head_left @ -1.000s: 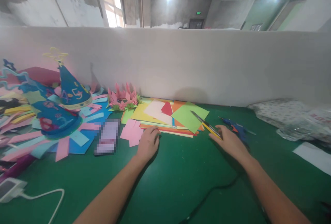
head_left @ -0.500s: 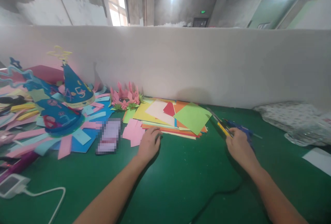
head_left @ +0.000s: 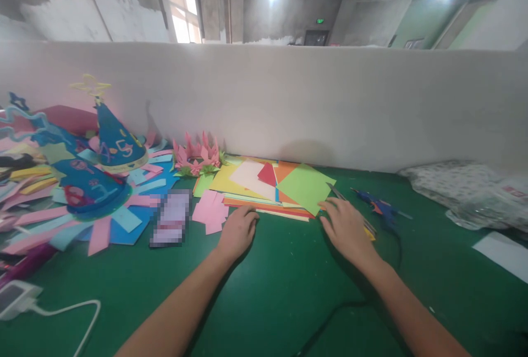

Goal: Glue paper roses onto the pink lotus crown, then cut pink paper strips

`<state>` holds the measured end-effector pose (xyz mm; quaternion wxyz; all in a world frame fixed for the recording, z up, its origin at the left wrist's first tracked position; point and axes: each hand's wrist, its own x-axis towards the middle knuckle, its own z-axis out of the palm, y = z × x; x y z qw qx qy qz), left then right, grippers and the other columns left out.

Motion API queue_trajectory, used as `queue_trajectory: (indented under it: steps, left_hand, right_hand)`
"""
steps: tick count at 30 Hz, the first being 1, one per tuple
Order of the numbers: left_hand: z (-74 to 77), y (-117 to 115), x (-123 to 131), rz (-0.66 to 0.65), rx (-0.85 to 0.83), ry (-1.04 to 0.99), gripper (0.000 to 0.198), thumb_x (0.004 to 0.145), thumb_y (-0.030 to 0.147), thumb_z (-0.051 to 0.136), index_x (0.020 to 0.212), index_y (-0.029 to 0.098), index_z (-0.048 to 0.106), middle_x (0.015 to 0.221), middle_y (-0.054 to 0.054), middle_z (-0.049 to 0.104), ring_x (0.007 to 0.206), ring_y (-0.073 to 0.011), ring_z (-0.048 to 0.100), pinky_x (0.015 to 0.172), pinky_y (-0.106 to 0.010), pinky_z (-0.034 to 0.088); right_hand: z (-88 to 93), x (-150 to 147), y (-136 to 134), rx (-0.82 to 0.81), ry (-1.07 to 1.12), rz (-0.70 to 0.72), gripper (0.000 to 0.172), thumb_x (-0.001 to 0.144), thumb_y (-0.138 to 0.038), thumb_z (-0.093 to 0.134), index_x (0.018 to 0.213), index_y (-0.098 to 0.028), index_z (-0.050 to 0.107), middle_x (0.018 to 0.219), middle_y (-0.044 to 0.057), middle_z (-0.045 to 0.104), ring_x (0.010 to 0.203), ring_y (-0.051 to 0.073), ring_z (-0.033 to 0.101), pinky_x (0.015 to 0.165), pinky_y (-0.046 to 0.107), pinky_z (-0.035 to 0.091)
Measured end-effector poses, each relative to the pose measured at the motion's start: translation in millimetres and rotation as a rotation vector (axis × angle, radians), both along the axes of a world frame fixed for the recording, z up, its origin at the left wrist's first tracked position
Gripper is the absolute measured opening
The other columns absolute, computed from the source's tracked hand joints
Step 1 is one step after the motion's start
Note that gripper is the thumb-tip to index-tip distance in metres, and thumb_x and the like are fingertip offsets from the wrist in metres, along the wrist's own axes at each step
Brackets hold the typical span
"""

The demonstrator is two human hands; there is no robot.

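Note:
A pile of coloured paper sheets [head_left: 225,184] lies against the low wall, with a lime-green sheet [head_left: 305,186] on top at its right. My left hand [head_left: 237,233] rests at the pile's front edge, fingers loosely bent and apart, holding nothing. At the right front corner is my right hand [head_left: 346,228], its fingers spread and touching or close to the papers. Partly hidden beneath that hand lies a bladed tool with a yellow handle [head_left: 370,231]. Pink paper pieces [head_left: 211,211] sit left of my left hand.
A blue glue gun [head_left: 379,207] with a dark cable lies right of the pile. Leftward are a blurred phone [head_left: 171,217], a pink paper crown [head_left: 197,156] and blue cone hats [head_left: 117,145]. Plastic-wrapped material [head_left: 454,186] is at the far right, a white cable [head_left: 97,316] at lower left.
My right hand has let go of the yellow-handled tool and moved left to the pile's right corner. The glue gun now shows fully. My left hand stays about where it was.

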<state>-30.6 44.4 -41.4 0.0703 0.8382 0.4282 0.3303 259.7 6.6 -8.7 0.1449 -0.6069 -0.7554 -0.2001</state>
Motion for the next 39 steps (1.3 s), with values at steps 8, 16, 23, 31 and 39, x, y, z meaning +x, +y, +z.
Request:
queue_trajectory:
  steps: [8,16,23,31,39]
  left_hand:
    - [2.3,1,1,-0.003,0.001,0.067,0.020,0.086,0.010,0.044,0.093,0.016,0.062,0.101,-0.008,0.064,0.092,-0.0209,0.059,0.082,-0.035,0.049]
    - [3.7,-1,4,0.039,-0.013,0.125,0.021,0.087,0.011,0.042,0.093,0.016,0.062,0.100,-0.008,0.065,0.088,-0.0210,0.061,0.079,-0.034,0.049]
    - [8.2,-1,6,0.071,-0.082,0.168,0.022,0.088,0.013,0.042,0.093,0.016,0.063,0.101,-0.007,0.065,0.087,-0.0202,0.061,0.078,-0.032,0.048]
    - [26.9,4,10,0.108,-0.205,0.213,0.022,0.088,0.017,0.042,0.091,0.017,0.064,0.091,-0.008,0.067,0.084,-0.0217,0.063,0.074,-0.033,0.048]
    - [28.6,18,14,0.062,-0.345,-0.092,0.020,0.083,0.013,0.048,0.096,0.015,0.062,0.104,-0.011,0.065,0.098,-0.0243,0.059,0.090,-0.041,0.045]
  right_hand:
    - [-17.3,-31,52,-0.182,0.137,0.054,0.062,0.086,-0.048,0.044,0.137,-0.014,0.035,0.140,0.022,0.039,0.128,0.035,0.037,0.099,0.052,0.032]
    - [1.0,-26,79,-0.409,0.211,0.122,0.053,0.089,-0.045,0.042,0.134,-0.017,0.044,0.129,0.015,0.055,0.115,0.028,0.052,0.091,0.038,0.041]
    - [20.9,-17,87,-0.441,0.232,0.107,0.039,0.089,-0.031,0.041,0.124,-0.022,0.056,0.113,0.009,0.067,0.097,0.024,0.063,0.074,0.029,0.046]
    - [34.1,-2,94,-0.235,0.343,-0.002,0.039,0.089,-0.024,0.035,0.117,-0.020,0.062,0.111,0.009,0.068,0.097,0.027,0.064,0.076,0.034,0.049]
    - [36.6,-30,102,0.002,0.552,0.337,0.051,0.082,-0.012,0.037,0.128,-0.025,0.052,0.124,0.003,0.061,0.112,0.020,0.057,0.094,0.036,0.045]
